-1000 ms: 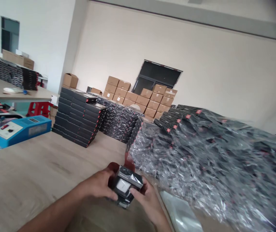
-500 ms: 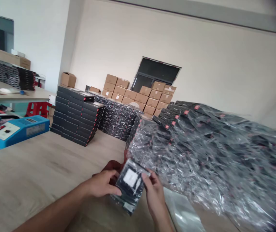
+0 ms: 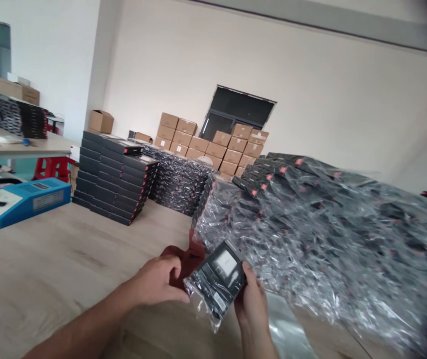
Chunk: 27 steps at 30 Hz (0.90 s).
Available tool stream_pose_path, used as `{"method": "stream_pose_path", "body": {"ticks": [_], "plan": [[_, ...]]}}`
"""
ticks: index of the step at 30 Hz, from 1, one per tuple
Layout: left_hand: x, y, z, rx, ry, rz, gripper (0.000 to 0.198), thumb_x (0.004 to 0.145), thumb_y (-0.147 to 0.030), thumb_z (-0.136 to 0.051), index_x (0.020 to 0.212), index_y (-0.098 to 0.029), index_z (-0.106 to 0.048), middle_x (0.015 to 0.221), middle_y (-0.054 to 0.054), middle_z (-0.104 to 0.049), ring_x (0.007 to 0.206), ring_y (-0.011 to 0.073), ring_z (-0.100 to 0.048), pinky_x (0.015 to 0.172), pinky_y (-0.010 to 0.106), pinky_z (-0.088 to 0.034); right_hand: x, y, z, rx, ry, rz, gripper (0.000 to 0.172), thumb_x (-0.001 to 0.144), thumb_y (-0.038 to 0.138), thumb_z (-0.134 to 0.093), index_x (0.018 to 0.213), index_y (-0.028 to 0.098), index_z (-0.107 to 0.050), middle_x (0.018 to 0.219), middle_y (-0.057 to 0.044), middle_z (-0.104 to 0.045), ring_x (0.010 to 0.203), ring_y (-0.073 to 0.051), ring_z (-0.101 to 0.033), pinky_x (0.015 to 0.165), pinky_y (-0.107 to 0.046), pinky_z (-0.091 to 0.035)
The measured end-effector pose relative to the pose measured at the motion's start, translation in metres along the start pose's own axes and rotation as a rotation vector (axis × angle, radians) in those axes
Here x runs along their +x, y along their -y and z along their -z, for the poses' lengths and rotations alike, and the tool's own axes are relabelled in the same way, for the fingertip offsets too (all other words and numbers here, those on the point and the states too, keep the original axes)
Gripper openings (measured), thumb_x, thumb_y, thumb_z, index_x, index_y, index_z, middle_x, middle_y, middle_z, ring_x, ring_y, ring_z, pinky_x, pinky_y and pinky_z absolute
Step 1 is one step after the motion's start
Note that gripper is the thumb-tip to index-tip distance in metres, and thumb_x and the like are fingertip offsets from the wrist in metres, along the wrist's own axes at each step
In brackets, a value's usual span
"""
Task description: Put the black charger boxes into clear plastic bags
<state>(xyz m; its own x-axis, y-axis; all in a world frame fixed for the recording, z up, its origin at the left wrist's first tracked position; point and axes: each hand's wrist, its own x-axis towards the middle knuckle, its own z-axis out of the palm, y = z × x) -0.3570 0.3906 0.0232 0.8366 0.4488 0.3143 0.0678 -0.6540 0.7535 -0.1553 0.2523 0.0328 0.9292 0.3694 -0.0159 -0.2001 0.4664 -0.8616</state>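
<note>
My right hand (image 3: 253, 291) grips a flat black box (image 3: 218, 279) by its right edge, thumb on the near side. The box is tilted above the table and sits in a clear plastic bag (image 3: 204, 301), whose loose end hangs at the lower left. A white picture shows on its upper face and a small white label lower down. My left hand (image 3: 163, 281) is beside the bag's left side, thumb and fingers apart, holding nothing. Behind it lies a dark red cloth (image 3: 189, 259). Flat clear plastic bags (image 3: 288, 326) lie under and right of my right hand.
Plastic-wrapped black boxes (image 3: 310, 239) are heaped along the right. Unwrapped black boxes (image 3: 114, 177) stand stacked at the back left, near a blue machine (image 3: 30, 199). Cardboard cartons (image 3: 213, 149) are piled by the far wall. Bare wooden tabletop (image 3: 67, 269) extends to the left.
The box has turned and shifted right in my right hand, its bagged end now swung toward the left. My left hand has let go of it.
</note>
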Motion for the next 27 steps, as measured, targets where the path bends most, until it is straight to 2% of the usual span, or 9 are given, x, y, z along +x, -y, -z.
{"method": "stream_pose_path", "body": {"ticks": [3, 6, 9, 11, 13, 15, 17, 20, 27], "plan": [[-0.003, -0.008, 0.0, 0.17, -0.035, -0.202, 0.02, 0.082, -0.035, -0.054, 0.072, -0.019, -0.059, 0.079, 0.001, -0.06, 0.073, 0.0139, -0.054, 0.067, 0.024, -0.038, -0.003, -0.003, -0.003, 0.004, 0.025, -0.027, 0.032, 0.059, 0.034, -0.08, 0.081, 0.015, -0.066, 0.074, 0.001, -0.072, 0.065, -0.014, -0.067, 0.061, -0.024, -0.056], [-0.007, -0.004, -0.002, 0.11, 0.191, -0.37, 0.017, 0.079, -0.022, -0.054, 0.063, -0.018, -0.058, 0.08, 0.002, -0.061, 0.074, 0.0139, -0.056, 0.067, 0.023, -0.039, 0.002, 0.005, 0.003, 0.001, -0.095, -0.015, 0.034, 0.06, 0.036, -0.079, 0.083, 0.016, -0.065, 0.072, 0.001, -0.072, 0.063, -0.015, -0.067, 0.061, -0.025, -0.056], [-0.006, 0.006, -0.004, -0.121, 0.405, -0.279, 0.011, 0.068, -0.023, -0.064, 0.061, -0.017, -0.058, 0.076, 0.001, -0.063, 0.068, 0.0127, -0.057, 0.06, 0.021, -0.04, 0.007, 0.015, 0.011, -0.034, -0.193, -0.011, 0.035, 0.061, 0.039, -0.077, 0.083, 0.016, -0.064, 0.067, 0.002, -0.071, 0.058, -0.015, -0.066, 0.058, -0.027, -0.055], [-0.003, 0.01, -0.006, -0.398, 0.33, -0.06, 0.021, 0.075, -0.036, -0.06, 0.083, -0.017, -0.063, 0.086, 0.003, -0.065, 0.076, 0.0151, -0.06, 0.063, 0.022, -0.044, 0.005, 0.016, 0.011, -0.072, -0.157, 0.015, 0.034, 0.06, 0.039, -0.078, 0.08, 0.017, -0.064, 0.065, 0.002, -0.07, 0.056, -0.015, -0.065, 0.056, -0.027, -0.054], [0.0, 0.008, -0.009, -0.651, 0.218, 0.12, 0.044, 0.08, -0.045, -0.054, 0.116, -0.019, -0.054, 0.101, 0.006, -0.063, 0.085, 0.0182, -0.062, 0.066, 0.026, -0.048, -0.002, 0.011, 0.004, -0.13, -0.064, 0.054, 0.032, 0.059, 0.038, -0.08, 0.075, 0.017, -0.063, 0.062, 0.003, -0.068, 0.055, -0.014, -0.063, 0.054, -0.024, -0.052], [0.001, 0.001, -0.014, -0.748, 0.225, 0.12, 0.071, 0.07, -0.043, -0.068, 0.132, -0.023, -0.04, 0.109, 0.007, -0.062, 0.091, 0.0205, -0.062, 0.069, 0.029, -0.05, -0.013, 0.003, -0.006, -0.196, 0.044, 0.078, 0.031, 0.061, 0.04, -0.079, 0.072, 0.017, -0.062, 0.06, 0.004, -0.067, 0.054, -0.013, -0.062, 0.053, -0.023, -0.05], [0.0, -0.008, -0.017, -0.665, 0.232, -0.008, 0.091, 0.051, -0.03, -0.083, 0.132, -0.025, -0.041, 0.113, 0.006, -0.062, 0.099, 0.0227, -0.06, 0.08, 0.031, -0.049, -0.024, -0.003, -0.016, -0.241, 0.139, 0.082, 0.03, 0.066, 0.044, -0.075, 0.075, 0.018, -0.063, 0.063, 0.003, -0.068, 0.059, -0.015, -0.063, 0.056, -0.024, -0.05], [-0.002, -0.017, -0.017, -0.476, 0.1, -0.105, 0.086, 0.047, -0.025, -0.085, 0.126, -0.023, -0.05, 0.113, 0.005, -0.063, 0.103, 0.0234, -0.058, 0.089, 0.029, -0.046, -0.035, -0.008, -0.024, -0.266, 0.266, 0.071, 0.036, 0.071, 0.05, -0.069, 0.089, 0.02, -0.065, 0.08, -0.002, -0.072, 0.076, -0.02, -0.067, 0.066, -0.028, -0.053], [-0.004, -0.013, -0.009, -0.235, -0.053, -0.01, 0.069, 0.067, -0.031, -0.071, 0.131, -0.028, -0.044, 0.097, 0.001, -0.068, 0.082, 0.0185, -0.064, 0.069, 0.023, -0.047, -0.04, -0.02, -0.021, -0.441, 0.475, 0.115, 0.045, 0.075, 0.057, -0.062, 0.101, 0.02, -0.065, 0.103, -0.007, -0.07, 0.096, -0.023, -0.064, 0.083, -0.034, -0.051]]}}
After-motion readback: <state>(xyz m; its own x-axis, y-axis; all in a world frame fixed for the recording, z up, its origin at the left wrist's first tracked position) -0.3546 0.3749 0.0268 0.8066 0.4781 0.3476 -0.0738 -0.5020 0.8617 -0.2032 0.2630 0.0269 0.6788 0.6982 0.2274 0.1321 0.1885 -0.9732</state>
